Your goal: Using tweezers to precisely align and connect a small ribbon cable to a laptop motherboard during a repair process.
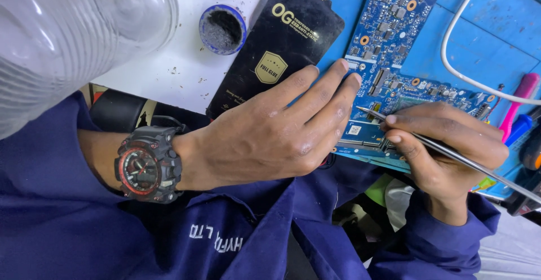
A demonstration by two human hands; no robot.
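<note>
A blue circuit board lies on a blue mat at the near edge of the table, its long arm running away from the person and a shorter arm running to the right. The right hand has its grip clamped on thin metal tweezers, held like a pen between thumb and first fingers. The tweezer tips rest on the board close to its near edge, just beside a flat metal-framed part with a small white label. The left hand lies flat, fingers together and stretched out, holding nothing; its fingertips press on the board's left edge. A black and red watch sits on that wrist, above a dark blue sleeve.

Under the left hand's knuckles lies a flat black packet with gold print, partly on the mat and partly on the white table. Beyond it stands a small round blue tin of dark paste. A white cable curves across the mat at the right. Near the table's right edge lie a pink tool handle and a blue one. A clear plastic shape, blurred, fills the top left corner.
</note>
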